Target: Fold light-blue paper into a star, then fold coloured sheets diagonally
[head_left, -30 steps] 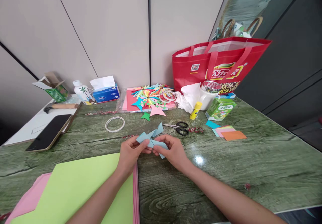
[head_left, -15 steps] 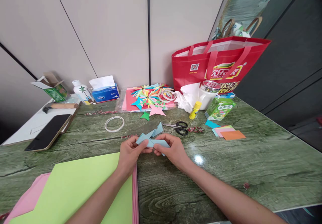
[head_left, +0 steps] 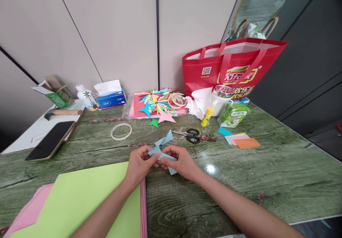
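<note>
Between my hands is a folded light-blue paper piece (head_left: 169,157), with pointed ends sticking out past the fingers. My left hand (head_left: 141,163) pinches its left side, thumb on top. On its right side, my right hand (head_left: 179,160) grips with thumb and fingers, and a blue flap hangs below them. Both thumbs nearly meet at the middle, hiding part of the folds. Just beyond the fingers, another folded light-blue paper piece (head_left: 167,138) lies on the table; whether it touches the held one I cannot tell. Black-handled scissors (head_left: 191,135) lie behind my right hand.
Green and pink paper sheets (head_left: 98,191) lie under my left forearm. A tape roll (head_left: 121,132), a glue stick (head_left: 207,117), small coloured paper slips (head_left: 247,143) and folded paper stars (head_left: 157,102) lie farther back. A red bag (head_left: 203,77) stands by the wall; a phone (head_left: 50,140) lies left.
The held blue paper has turned, its right end now slanting lower with a flap pointing down. My hands have shifted slightly toward each other.
</note>
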The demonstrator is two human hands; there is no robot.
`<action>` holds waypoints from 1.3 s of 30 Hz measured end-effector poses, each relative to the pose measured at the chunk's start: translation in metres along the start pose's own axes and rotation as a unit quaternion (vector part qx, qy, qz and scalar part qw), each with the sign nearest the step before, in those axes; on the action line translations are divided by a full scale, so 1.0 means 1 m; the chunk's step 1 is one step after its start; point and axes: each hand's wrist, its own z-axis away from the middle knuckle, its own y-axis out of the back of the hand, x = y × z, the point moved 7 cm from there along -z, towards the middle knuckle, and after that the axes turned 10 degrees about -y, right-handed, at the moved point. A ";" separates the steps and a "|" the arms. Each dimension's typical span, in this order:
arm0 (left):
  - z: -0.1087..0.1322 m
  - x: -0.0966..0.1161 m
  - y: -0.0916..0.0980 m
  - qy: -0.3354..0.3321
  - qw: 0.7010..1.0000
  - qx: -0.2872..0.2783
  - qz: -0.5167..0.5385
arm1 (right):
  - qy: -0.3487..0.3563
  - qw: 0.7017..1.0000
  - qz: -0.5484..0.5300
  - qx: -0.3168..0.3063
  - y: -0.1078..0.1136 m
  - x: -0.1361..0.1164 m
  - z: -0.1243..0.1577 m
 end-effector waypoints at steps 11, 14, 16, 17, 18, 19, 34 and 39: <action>-0.003 -0.009 0.006 0.033 0.999 0.009 0.035 | -0.004 0.999 0.045 0.030 0.005 0.000 0.000; -0.002 -0.009 0.005 0.043 0.998 0.005 0.047 | -0.007 0.998 0.048 0.027 0.005 0.000 0.000; -0.001 -0.010 0.004 0.052 0.997 0.006 0.057 | -0.011 0.999 0.046 0.024 0.005 0.000 0.000; 0.000 -0.010 0.003 0.057 0.997 0.007 0.061 | -0.013 0.999 0.045 0.023 0.005 0.000 0.000; 0.000 -0.010 0.002 0.060 0.996 0.009 0.064 | -0.014 0.999 0.045 0.022 0.005 0.000 0.000; 0.000 -0.010 0.002 0.060 0.996 0.011 0.066 | -0.014 0.999 0.044 0.022 0.005 0.000 0.001; 0.003 -0.004 -0.011 0.010 0.996 -0.087 0.031 | 0.023 0.995 0.099 0.010 0.002 -0.007 0.002; 0.003 -0.003 -0.013 -0.015 0.992 -0.119 0.031 | 0.012 0.992 0.122 -0.004 0.000 -0.006 0.002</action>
